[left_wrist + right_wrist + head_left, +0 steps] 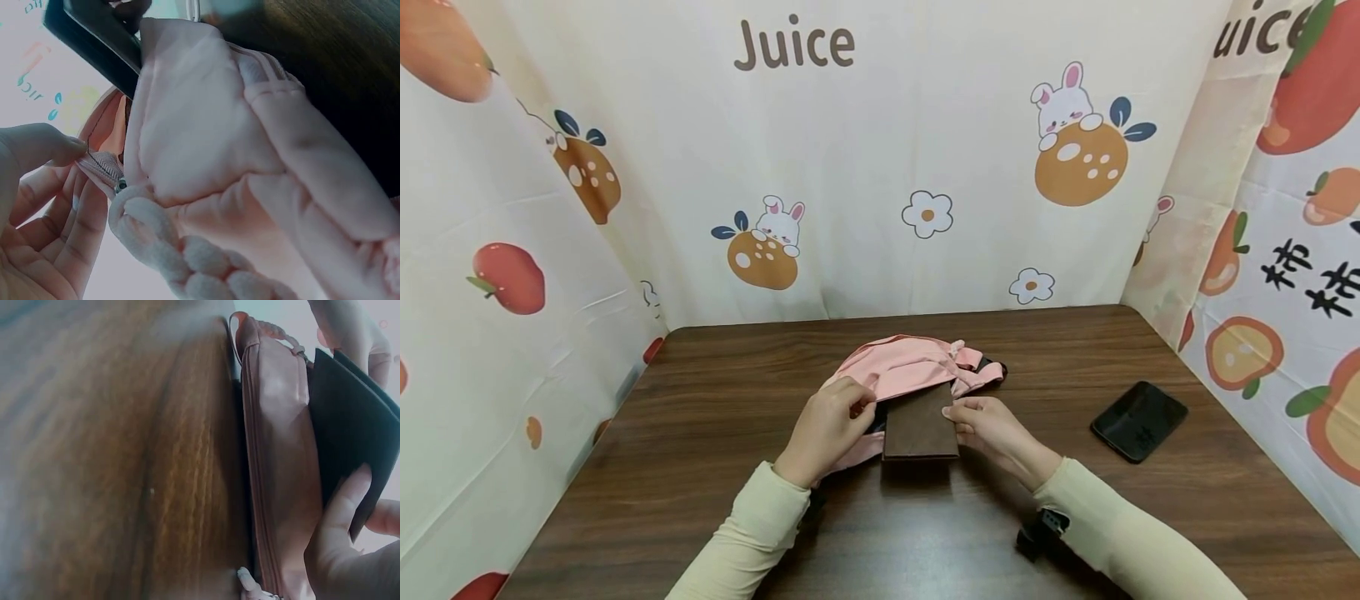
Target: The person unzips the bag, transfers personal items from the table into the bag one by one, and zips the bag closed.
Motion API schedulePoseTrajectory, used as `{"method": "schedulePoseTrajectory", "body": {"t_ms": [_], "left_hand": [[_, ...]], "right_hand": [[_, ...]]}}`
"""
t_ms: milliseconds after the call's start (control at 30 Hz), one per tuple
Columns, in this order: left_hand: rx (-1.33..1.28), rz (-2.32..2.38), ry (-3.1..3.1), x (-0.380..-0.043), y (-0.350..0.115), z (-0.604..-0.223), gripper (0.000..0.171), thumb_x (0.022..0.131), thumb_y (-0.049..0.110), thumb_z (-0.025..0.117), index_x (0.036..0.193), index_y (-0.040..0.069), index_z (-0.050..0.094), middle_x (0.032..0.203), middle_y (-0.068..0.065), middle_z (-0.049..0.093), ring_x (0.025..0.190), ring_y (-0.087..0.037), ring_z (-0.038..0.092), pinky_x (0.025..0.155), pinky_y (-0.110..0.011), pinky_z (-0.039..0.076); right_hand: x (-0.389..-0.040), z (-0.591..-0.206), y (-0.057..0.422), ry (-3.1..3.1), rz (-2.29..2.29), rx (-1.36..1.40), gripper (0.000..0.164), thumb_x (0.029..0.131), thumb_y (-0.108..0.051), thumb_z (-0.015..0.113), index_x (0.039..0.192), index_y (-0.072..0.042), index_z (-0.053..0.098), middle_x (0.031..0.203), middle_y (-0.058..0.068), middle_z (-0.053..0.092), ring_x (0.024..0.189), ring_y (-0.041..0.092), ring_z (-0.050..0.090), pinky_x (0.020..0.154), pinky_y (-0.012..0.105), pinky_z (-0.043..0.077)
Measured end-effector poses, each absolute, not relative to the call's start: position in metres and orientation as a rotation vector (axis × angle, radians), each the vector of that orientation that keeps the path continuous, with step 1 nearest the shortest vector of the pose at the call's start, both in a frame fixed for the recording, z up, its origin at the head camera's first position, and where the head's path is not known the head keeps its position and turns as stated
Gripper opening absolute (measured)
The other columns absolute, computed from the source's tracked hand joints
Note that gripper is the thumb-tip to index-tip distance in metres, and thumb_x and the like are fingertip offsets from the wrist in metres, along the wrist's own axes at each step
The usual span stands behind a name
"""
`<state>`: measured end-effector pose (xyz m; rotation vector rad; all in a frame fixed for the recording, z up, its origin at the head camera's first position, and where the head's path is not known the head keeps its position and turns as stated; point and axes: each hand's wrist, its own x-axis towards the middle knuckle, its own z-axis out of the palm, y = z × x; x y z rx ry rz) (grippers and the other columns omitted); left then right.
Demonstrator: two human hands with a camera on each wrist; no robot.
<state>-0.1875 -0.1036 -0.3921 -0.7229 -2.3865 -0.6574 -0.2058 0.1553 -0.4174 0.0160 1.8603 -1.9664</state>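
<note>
A pink zippered bag (898, 367) lies on the table with its mouth open toward the person. My left hand (833, 423) pinches the bag's zipper edge between thumb and fingers, holding the opening apart. In the left wrist view, a thick braided cord (212, 265) hangs from the bag beside the pinched zipper (106, 165). My right hand (996, 433) grips the right side of a dark brown folded wallet (921, 429). The wallet's far end lies at the bag's opening, overlapped by the pink fabric; its near end sticks out toward the person.
A black smartphone (1138, 421) lies on the wooden table (715, 417), to the right of the bag. Printed curtains (865, 150) enclose the table at the back and both sides. Each wrist carries a small black device (1041, 533).
</note>
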Motion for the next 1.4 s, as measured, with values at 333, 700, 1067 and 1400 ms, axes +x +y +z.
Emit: {"method": "schedulePoseTrajectory", "body": {"t_ms": [333, 700, 1067, 1400], "left_hand": [[-0.728, -0.663, -2.381, -0.189, -0.103, -0.393, 0.011, 0.079, 0.002, 0.073, 0.079, 0.013, 0.072, 0.076, 0.004, 0.064, 0.066, -0.007, 0.057, 0.059, -0.02, 0.048], [-0.727, -0.647, -2.388, -0.19, -0.104, -0.391, 0.01, 0.08, 0.003, 0.073, 0.08, 0.013, 0.073, 0.077, 0.004, 0.065, 0.067, -0.006, 0.056, 0.06, -0.02, 0.049], [-0.721, -0.651, -2.387, -0.189, -0.104, -0.39, 0.01, 0.08, 0.004, 0.074, 0.08, 0.014, 0.072, 0.077, 0.005, 0.064, 0.068, -0.006, 0.056, 0.061, -0.021, 0.049], [-0.733, -0.654, -2.388, -0.189, -0.103, -0.391, 0.01, 0.08, 0.004, 0.074, 0.081, 0.013, 0.073, 0.078, 0.004, 0.065, 0.068, -0.006, 0.056, 0.061, -0.021, 0.049]], "right_hand": [[-0.215, -0.42, 0.15, 1.807, -2.011, 0.063, 0.013, 0.094, -0.011, 0.06, 0.082, -0.011, 0.056, 0.075, -0.005, 0.058, 0.064, 0.005, 0.055, 0.063, 0.02, 0.052], [-0.215, -0.415, 0.147, 1.696, -2.045, 0.001, 0.01, 0.094, -0.003, 0.053, 0.086, -0.006, 0.058, 0.08, -0.002, 0.06, 0.064, 0.007, 0.062, 0.067, 0.022, 0.056], [-0.214, -0.411, 0.125, 1.745, -2.089, 0.002, 0.014, 0.094, 0.003, 0.054, 0.106, 0.007, 0.049, 0.083, 0.002, 0.056, 0.069, 0.007, 0.062, 0.069, 0.021, 0.057], [-0.213, -0.409, 0.117, 1.708, -2.162, 0.062, 0.008, 0.093, 0.004, 0.055, 0.096, 0.0, 0.049, 0.081, 0.001, 0.058, 0.068, 0.009, 0.063, 0.069, 0.023, 0.057]]}}
